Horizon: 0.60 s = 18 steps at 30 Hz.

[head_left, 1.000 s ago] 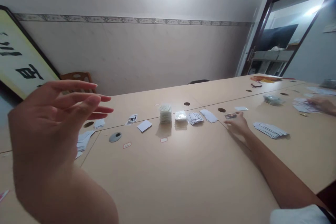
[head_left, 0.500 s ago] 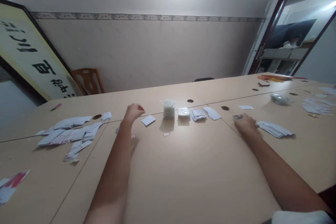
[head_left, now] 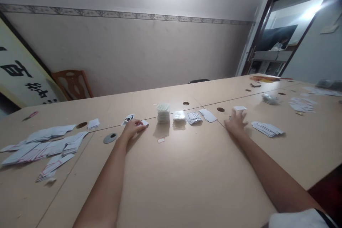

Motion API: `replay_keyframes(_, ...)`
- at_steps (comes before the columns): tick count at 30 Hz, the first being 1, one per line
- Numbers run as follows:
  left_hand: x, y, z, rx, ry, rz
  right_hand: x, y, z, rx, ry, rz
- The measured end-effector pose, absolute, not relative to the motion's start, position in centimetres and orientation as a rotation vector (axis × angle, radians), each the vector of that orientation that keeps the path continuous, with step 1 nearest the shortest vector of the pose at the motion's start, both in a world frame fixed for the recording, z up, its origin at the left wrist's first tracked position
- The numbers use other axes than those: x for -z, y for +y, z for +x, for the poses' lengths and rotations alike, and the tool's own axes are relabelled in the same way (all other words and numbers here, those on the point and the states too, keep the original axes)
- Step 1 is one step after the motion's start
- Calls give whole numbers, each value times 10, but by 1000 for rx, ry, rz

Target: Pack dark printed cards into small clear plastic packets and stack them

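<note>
My left hand is at a small white card on the table, its fingers bent over the card's left edge. Just behind that hand lies a black-and-white printed card. My right hand reaches over the table with fingers spread, close in front of another white card. Between the hands stand a tall stack of pale wrapped packets and a lower clear packet. Beside them are a pile of printed slips and fanned white cards.
Many paper slips spread over the table's left side. A fan of cards lies right of my right hand, with clear packets farther back. A red-framed label and a grey disc lie nearer.
My left hand has moved down onto the white card, and a printed card now shows behind it. My right hand's fingers have spread. The view has turned right.
</note>
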<state>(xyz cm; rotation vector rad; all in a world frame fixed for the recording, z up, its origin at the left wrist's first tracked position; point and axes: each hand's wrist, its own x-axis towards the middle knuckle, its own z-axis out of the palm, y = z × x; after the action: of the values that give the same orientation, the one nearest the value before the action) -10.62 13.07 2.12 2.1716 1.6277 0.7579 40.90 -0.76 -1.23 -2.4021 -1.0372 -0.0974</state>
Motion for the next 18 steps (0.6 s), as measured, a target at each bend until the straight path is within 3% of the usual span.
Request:
replay_keyframes(8,-20,132,-108,-893,1693,2125,4,-12,309,402,-1565,-1759)
replay_keyframes(13,-16,130,-103,-972,1784,2012,14,-25,255,356,-1904,-1354)
replay_keyframes(18,-16,126,-98,-1080,1679,1852,17,-25,255,283,-1919,-1260)
